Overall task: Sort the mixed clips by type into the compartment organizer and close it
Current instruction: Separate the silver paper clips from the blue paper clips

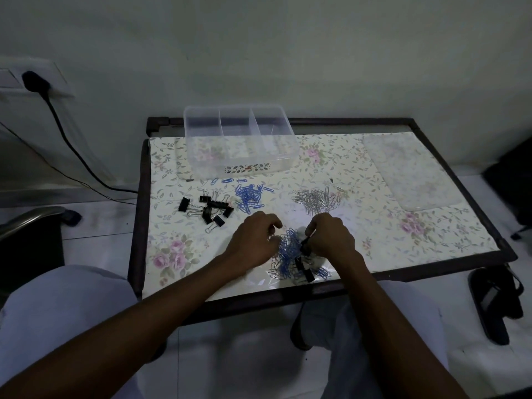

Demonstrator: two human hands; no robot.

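A mixed heap of blue paper clips, silver paper clips and black binder clips [290, 256] lies near the table's front edge. My left hand [253, 240] has curled fingers at the heap's left side; what they hold is hidden. My right hand [329, 236] pinches a black binder clip [305, 244] at the heap's right side. Behind the heap lie three sorted piles: black binder clips [210, 210], blue paper clips [249, 197] and silver paper clips [318, 200]. The clear organizer [240, 165] with three compartments stands open at the back, and nothing shows inside it.
The organizer's clear lid [411, 171] lies flat at the table's right. The table has a floral cover [417, 234] and a dark raised frame [138, 226]. A chair arm [31, 217] is at the left, a cable [74, 148] hangs from a wall socket, and a sandal [492, 303] lies on the floor right.
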